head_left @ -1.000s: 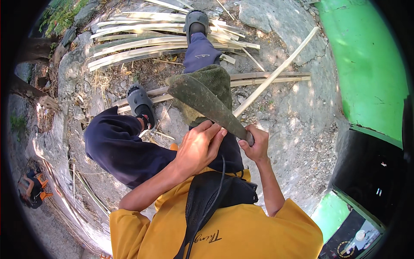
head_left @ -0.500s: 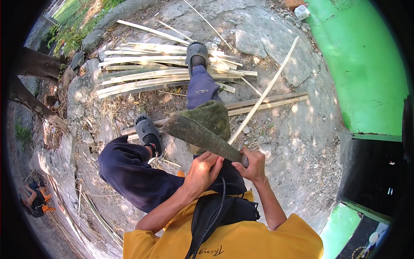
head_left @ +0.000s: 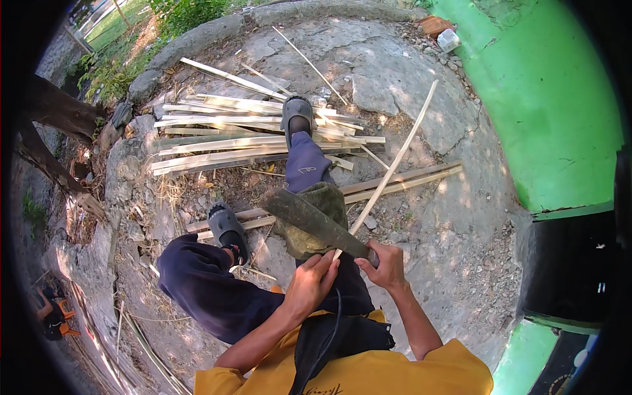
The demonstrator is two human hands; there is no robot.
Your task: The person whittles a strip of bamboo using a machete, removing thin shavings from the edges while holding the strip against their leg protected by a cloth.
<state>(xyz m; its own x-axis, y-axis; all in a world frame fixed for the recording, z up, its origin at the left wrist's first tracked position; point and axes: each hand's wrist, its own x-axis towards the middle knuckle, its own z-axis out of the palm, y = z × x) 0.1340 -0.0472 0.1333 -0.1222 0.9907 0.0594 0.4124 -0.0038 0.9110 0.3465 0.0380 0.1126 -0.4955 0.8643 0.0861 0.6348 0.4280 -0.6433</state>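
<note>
Your right hand (head_left: 385, 264) is closed tight around the handle of a broad, dark knife (head_left: 315, 222), and its blade runs up and to the left from your fist, lying across the green cloth (head_left: 322, 201) that pads your right knee. Your left hand (head_left: 312, 284) sits just left of the knife handle, fingers curled narrowly around the near end of a long, thin bamboo strip (head_left: 394, 164); the strip passes under the blade close to the handle and runs up and to the right, well past the knife, out over the stony ground.

Measured from the knife: the cloth is directly beneath the blade. Your right leg stretches straight up beyond the blade tip, ending in a dark sandal (head_left: 296, 110) that rests on a pile of split bamboo slats (head_left: 224, 141) spread up and to the left. Your other sandal (head_left: 228, 224) is just left of the blade tip, planted on two longer slats (head_left: 401, 181) that run behind the knife and out to its right. Far to the right of the knife stands a green wall (head_left: 546, 112).
</note>
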